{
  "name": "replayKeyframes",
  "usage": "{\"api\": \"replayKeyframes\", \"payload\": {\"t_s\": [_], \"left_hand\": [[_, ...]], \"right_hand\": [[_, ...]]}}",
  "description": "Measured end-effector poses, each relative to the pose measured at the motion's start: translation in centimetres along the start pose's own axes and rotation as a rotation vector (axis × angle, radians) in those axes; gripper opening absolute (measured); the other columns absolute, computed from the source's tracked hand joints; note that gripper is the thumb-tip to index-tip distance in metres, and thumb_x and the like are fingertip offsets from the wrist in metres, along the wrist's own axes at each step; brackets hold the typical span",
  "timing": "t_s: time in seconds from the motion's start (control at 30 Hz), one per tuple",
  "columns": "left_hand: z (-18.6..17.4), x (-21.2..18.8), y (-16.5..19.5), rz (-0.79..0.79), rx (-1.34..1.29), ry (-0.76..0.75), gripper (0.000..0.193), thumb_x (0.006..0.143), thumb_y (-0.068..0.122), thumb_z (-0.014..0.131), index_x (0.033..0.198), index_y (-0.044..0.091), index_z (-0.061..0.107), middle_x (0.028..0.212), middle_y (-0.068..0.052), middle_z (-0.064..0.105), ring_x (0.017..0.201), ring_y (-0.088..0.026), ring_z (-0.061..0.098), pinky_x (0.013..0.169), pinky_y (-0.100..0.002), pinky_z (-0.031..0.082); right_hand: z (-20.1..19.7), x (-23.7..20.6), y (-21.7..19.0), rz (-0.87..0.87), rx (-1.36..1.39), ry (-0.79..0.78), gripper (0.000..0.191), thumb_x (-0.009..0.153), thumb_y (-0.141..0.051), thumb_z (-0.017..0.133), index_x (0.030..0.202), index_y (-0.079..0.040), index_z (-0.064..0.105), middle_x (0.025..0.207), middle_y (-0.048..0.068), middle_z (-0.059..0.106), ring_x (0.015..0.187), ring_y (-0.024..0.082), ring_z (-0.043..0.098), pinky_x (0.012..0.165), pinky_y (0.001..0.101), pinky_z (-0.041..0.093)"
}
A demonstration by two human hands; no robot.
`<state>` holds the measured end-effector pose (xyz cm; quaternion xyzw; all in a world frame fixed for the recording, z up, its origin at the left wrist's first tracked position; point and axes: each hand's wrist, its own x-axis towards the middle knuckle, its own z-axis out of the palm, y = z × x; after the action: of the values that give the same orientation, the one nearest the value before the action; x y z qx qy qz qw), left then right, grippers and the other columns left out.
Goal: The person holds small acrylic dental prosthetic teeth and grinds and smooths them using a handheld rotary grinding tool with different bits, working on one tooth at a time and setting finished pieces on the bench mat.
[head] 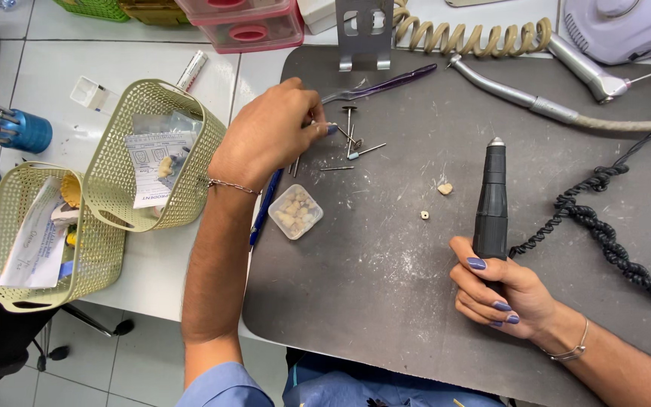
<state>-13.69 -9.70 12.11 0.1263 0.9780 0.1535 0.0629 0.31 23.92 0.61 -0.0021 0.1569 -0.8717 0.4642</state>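
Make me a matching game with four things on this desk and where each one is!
Things:
1. black handpiece
2. small clear box of pale bits
3. blue pen
4. purple tweezers

Places:
A. beside the left wrist, partly under it
B. at the top of the grey mat, above the loose burs
C. upright in the right hand
D. on the mat just below the left hand

Pairs: 1-C, 2-D, 3-A, 4-B
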Motion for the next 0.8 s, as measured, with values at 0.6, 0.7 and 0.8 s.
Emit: {"api": "replayKeyframes", "payload": {"t_s": [0.6,0.7,0.8], "left_hand": [[5.4,2.6,1.8,0.14,-0.043,0.308,0.038,0.078,0.012,0.083,0.105,0.006,0.057,0.087,-0.009,0.072,0.081,-0.032,0.072,0.065,-0.046,0.057],[5.6,2.8,1.6,0.096,-0.075,0.278,0.031,0.086,-0.001,0.076,0.111,0.008,0.06,0.078,-0.006,0.071,0.073,-0.027,0.073,0.062,-0.044,0.057],[5.8,3.1,1.6,0.082,-0.098,0.286,0.036,0.081,-0.004,0.075,0.111,0.01,0.062,0.073,-0.004,0.071,0.068,-0.022,0.074,0.059,-0.04,0.059]], "right_hand": [[0.0,-0.1,0.1,0.036,-0.004,0.051,0.026,0.106,-0.017,0.052,0.084,-0.01,0.039,0.053,0.0,0.046,0.034,0.007,0.042,0.036,0.0243,0.034],[-0.1,0.0,0.1,0.038,-0.011,0.055,0.026,0.105,-0.017,0.053,0.084,-0.01,0.039,0.053,-0.001,0.046,0.034,0.007,0.042,0.035,0.0237,0.034],[-0.2,0.1,0.2,0.026,-0.013,0.039,0.026,0.106,-0.018,0.053,0.084,-0.011,0.039,0.053,-0.001,0.046,0.034,0.007,0.042,0.035,0.0228,0.034]]}}
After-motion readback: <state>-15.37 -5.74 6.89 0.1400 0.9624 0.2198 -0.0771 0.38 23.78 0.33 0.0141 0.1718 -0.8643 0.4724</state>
